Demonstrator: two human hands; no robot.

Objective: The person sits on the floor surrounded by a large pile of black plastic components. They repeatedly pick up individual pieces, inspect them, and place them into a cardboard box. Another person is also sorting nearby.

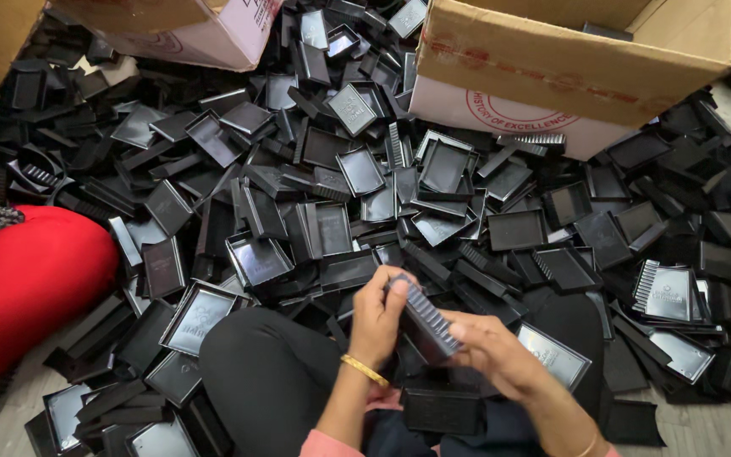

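A wide heap of flat black plastic trays and lids (433, 182) covers the floor (725, 427), reaching its far edge and both sides. Two brown corrugated cardboard boxes stand on the heap, one at the far right corner (552, 68), one at the far left (205, 30). A red cloth bundle (23, 288) lies at the left edge. Near the front edge, above the lap, the left hand (376, 317) and right hand (497, 351) both grip one ridged black plastic piece (427, 320) between them, fingers wrapped around it.
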